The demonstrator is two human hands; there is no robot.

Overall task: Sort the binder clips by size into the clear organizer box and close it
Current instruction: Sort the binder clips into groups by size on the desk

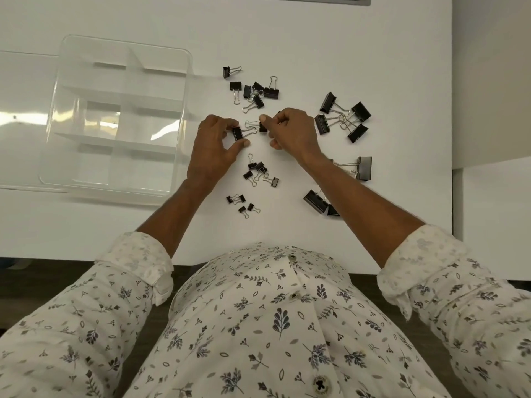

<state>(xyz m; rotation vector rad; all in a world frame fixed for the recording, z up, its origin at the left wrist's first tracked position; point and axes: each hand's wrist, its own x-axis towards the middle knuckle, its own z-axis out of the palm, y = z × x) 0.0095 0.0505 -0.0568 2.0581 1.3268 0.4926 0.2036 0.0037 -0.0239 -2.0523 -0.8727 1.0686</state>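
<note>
A: Where do things stand?

B: The clear plastic organizer box with its divided compartments sits open in the upper left of the frame, and looks empty as far as I can tell. The black metal binder clips lie scattered on the white table at centre and right, loosely grouped small, medium and large.

A: And the hands?

B: The left hand pinches a medium black clip between thumb and fingertips. The right hand pinches a second black clip just beside it; their wire handles seem tangled between them.

A: How should this go?

B: I'd say ease the loops apart sideways rather than tugging, holding each by its body. Then drop both into one compartment, keeping sizes separate.
</note>
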